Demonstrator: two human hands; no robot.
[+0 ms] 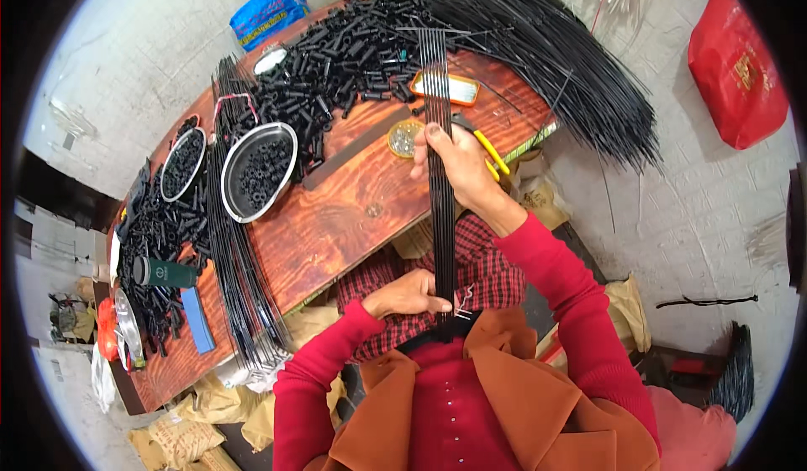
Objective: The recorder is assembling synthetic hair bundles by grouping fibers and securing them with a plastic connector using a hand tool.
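Thin black rods (440, 193), flat bundle, upright btwn both hands.

Red bag (737, 67), blue bag (271, 13)

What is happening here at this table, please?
A person in red sleeves holds a flat bunch of thin black rods over a wooden table. The left hand grips the bunch near the body; the right hand grips it farther up. Small black tubes, two metal bowls and more rods lie on the table.

Red sleeves, rust-orange vest, checked apron
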